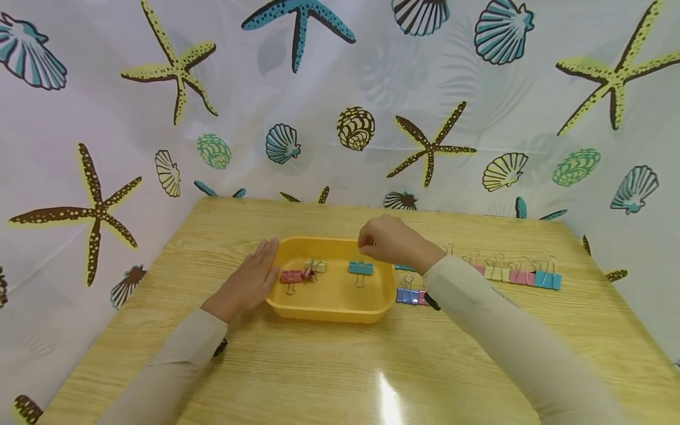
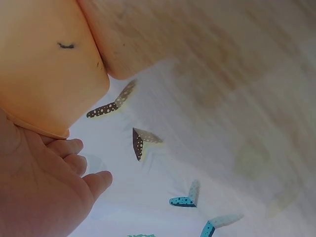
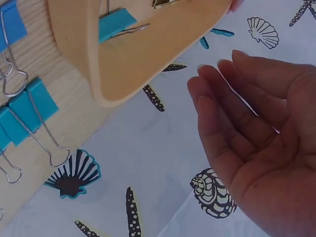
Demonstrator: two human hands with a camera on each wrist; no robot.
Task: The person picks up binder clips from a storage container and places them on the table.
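A yellow plastic tray (image 1: 329, 298) holds several binder clips. Among them are a blue one (image 1: 360, 268) on the right and, grouped at the left, a pinkish-red one (image 1: 291, 276), a dark red one (image 1: 309, 274) and a pale yellow one (image 1: 319, 267). My left hand (image 1: 249, 277) rests against the tray's left rim, its fingers fairly straight. Over the back right corner hovers my right hand (image 1: 395, 241). In the right wrist view the right hand (image 3: 256, 123) shows loosely bent fingers with nothing between them, apart from the tray wall (image 3: 148, 84).
Right of the tray, binder clips stand in rows on the wooden table (image 1: 297, 366). The far row ends in a blue clip (image 1: 548, 280) beside a pink one (image 1: 522, 277); a darker blue clip (image 1: 407, 296) sits nearer. A patterned cloth (image 1: 329, 171) hangs behind and beside the table.
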